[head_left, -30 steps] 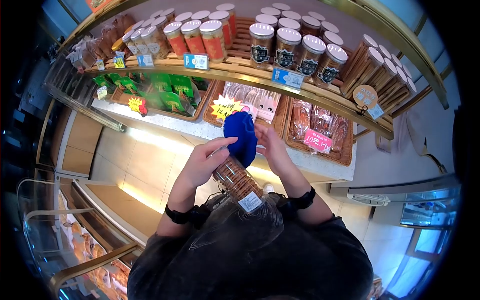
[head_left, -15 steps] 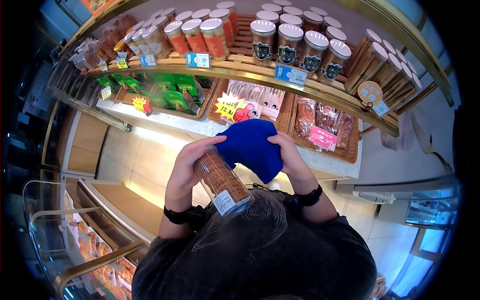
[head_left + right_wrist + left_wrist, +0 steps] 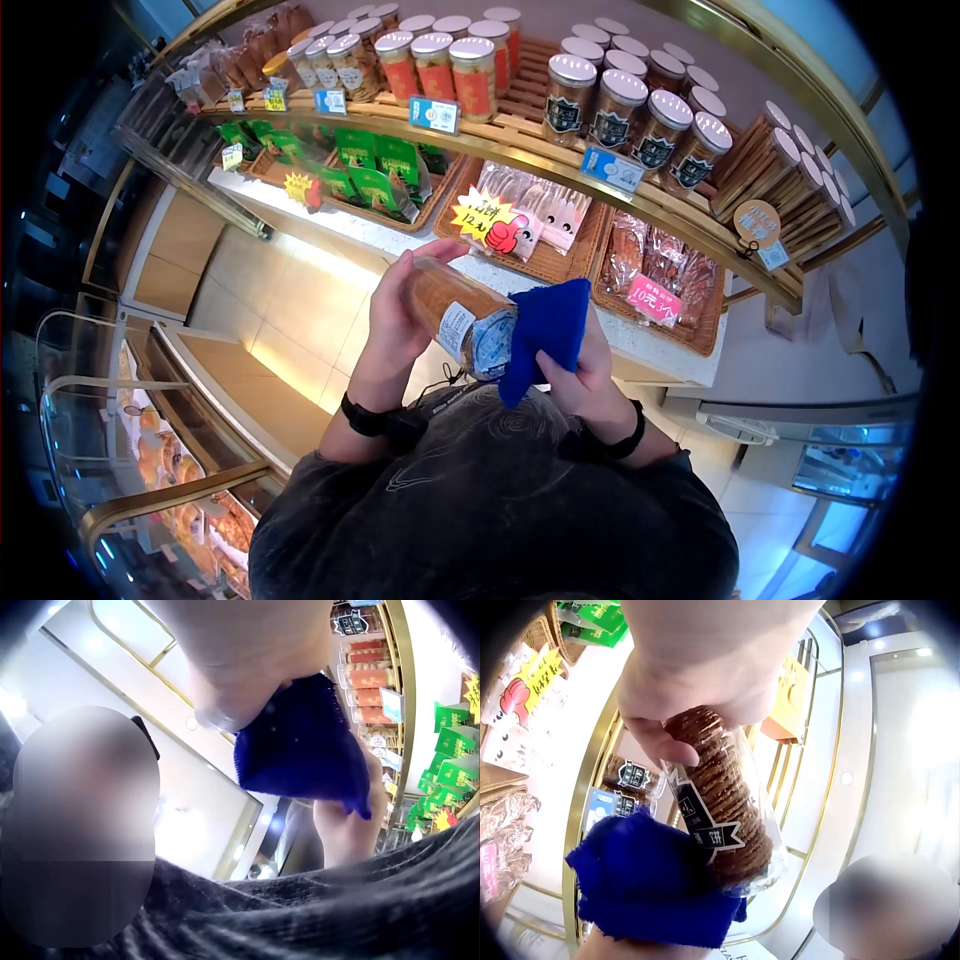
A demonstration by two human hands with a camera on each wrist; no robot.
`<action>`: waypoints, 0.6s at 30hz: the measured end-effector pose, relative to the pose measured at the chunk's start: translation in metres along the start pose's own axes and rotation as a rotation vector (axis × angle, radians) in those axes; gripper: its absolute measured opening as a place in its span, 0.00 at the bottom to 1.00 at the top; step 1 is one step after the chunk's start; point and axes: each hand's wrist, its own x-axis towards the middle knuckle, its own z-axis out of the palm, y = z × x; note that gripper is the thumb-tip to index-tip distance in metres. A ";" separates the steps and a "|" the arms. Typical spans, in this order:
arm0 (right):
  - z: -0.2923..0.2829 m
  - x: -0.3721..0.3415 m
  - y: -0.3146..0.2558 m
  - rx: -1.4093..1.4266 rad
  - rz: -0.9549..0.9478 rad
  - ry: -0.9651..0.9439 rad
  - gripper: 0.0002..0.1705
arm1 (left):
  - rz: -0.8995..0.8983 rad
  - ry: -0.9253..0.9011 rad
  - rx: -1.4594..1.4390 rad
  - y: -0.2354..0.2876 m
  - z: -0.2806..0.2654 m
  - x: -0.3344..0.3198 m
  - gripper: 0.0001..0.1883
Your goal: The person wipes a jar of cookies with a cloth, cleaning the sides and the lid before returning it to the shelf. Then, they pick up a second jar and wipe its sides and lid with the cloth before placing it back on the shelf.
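A clear jar of stacked brown biscuits (image 3: 452, 300) lies tilted in the left hand (image 3: 396, 308), whose fingers and thumb curl round its upper end. Its base, with a round blue-and-white print, points toward the right hand. In the left wrist view the jar (image 3: 724, 802) shows a black label. The right hand (image 3: 583, 372) grips a blue cloth (image 3: 545, 335), thumb on top, and the cloth lies against the base end of the jar. From the right wrist the cloth (image 3: 300, 742) hides most of the jar.
Beyond the hands a wooden shelf (image 3: 520, 135) bears several lidded jars (image 3: 620, 108). Below it, wicker baskets (image 3: 571, 262) hold packets on a white counter (image 3: 345, 233). A glass-fronted bread case (image 3: 170, 450) stands at the lower left.
The left hand has turned the jar so its base faces right. The blue cloth, earlier spread between both hands, has moved down and right in the right hand, against the jar's base.
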 end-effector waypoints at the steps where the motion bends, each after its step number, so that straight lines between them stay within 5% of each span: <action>1: -0.003 0.003 0.000 -0.151 -0.109 -0.054 0.18 | 0.027 0.026 0.000 0.000 0.001 0.000 0.29; 6: -0.011 0.005 0.000 -0.541 -0.332 -0.252 0.16 | 0.125 0.140 0.041 -0.003 -0.005 -0.003 0.25; 18: 0.009 0.007 -0.048 -0.718 -0.160 -0.130 0.17 | 0.243 -0.015 0.052 -0.006 -0.015 -0.008 0.19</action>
